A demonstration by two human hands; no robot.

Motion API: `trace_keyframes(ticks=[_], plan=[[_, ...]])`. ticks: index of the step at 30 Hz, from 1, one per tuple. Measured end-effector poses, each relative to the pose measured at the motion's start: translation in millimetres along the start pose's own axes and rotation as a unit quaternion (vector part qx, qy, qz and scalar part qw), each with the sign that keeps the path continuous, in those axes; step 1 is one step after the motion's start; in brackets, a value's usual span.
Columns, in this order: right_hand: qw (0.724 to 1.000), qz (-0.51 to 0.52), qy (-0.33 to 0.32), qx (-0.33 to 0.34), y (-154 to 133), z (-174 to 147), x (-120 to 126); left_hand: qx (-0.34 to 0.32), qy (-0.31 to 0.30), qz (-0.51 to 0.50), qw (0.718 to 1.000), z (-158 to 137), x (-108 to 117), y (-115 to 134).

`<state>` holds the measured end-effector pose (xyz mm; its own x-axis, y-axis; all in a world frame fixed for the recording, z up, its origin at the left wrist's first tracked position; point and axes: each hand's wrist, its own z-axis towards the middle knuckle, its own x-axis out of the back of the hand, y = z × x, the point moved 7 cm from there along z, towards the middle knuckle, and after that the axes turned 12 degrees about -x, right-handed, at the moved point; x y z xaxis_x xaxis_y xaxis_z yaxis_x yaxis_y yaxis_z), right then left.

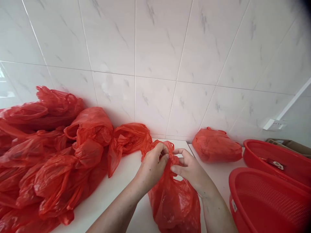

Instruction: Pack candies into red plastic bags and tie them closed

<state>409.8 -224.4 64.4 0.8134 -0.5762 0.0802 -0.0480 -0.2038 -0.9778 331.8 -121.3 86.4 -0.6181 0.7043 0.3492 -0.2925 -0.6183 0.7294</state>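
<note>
A red plastic bag lies on the white table in front of me, its gathered neck between my two hands. My left hand pinches the twisted plastic from the left, thumb and forefinger together. From the right, my right hand grips the same bunched neck with thumb and fingers. The bag's lower part spreads toward me and looks loose and crumpled. Whether anything is inside it I cannot tell. Just behind my left hand, another crumpled red bag rests near the wall.
A large heap of red plastic bags covers the left side. A filled red bag sits against the tiled wall at right. Two red plastic baskets stand at the right edge; the farther holds a small item. A wall socket is above.
</note>
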Motion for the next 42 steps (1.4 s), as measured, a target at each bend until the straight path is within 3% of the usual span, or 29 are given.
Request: trace_keyframes(ticks=[5, 7, 13, 15, 19, 22, 24, 27, 31, 33, 35, 39, 42], plan=[[0.973, -0.169, 0.157, 0.02, 6, 12, 17, -0.014, -0.032, 0.004, 0.999, -2, -8, 2], [0.965, -0.187, 0.183, 0.025, 6, 12, 22, -0.026, -0.042, 0.017, 0.999, -2, -10, 3], [0.996, -0.028, 0.052, 0.059, 2, 10, 24, -0.055, -0.074, 0.097, 0.991, -5, -6, 6], [0.994, -0.012, 0.093, 0.048, 9, 17, 38, -0.091, -0.101, 0.105, 0.985, -13, -5, 12], [0.96, -0.105, 0.258, 0.011, 35, 43, 73, -0.093, -0.217, 0.077, 0.969, -48, -5, 20], [0.943, -0.146, 0.298, 0.001, 54, 62, 84, -0.048, -0.341, 0.006, 0.939, -79, -7, 22], [0.941, -0.169, 0.292, -0.004, 63, 69, 84, -0.012, -0.385, -0.047, 0.921, -92, -3, 21], [0.949, -0.19, 0.251, -0.018, 71, 74, 81, 0.027, -0.37, -0.125, 0.92, -93, 5, 15], [0.951, -0.197, 0.23, -0.057, 82, 74, 91, 0.011, -0.216, -0.102, 0.971, -71, 16, 0], [0.947, -0.205, 0.236, -0.07, 90, 77, 99, 0.004, -0.178, -0.045, 0.983, -64, 6, -8], [0.941, -0.221, 0.248, -0.072, 100, 82, 106, 0.016, -0.187, 0.005, 0.982, -61, -16, -19], [0.93, -0.253, 0.263, -0.052, 123, 94, 106, 0.031, -0.275, 0.11, 0.955, -60, -71, -45], [0.93, -0.271, 0.244, -0.037, 135, 103, 97, -0.012, -0.331, 0.167, 0.929, -63, -96, -57]])
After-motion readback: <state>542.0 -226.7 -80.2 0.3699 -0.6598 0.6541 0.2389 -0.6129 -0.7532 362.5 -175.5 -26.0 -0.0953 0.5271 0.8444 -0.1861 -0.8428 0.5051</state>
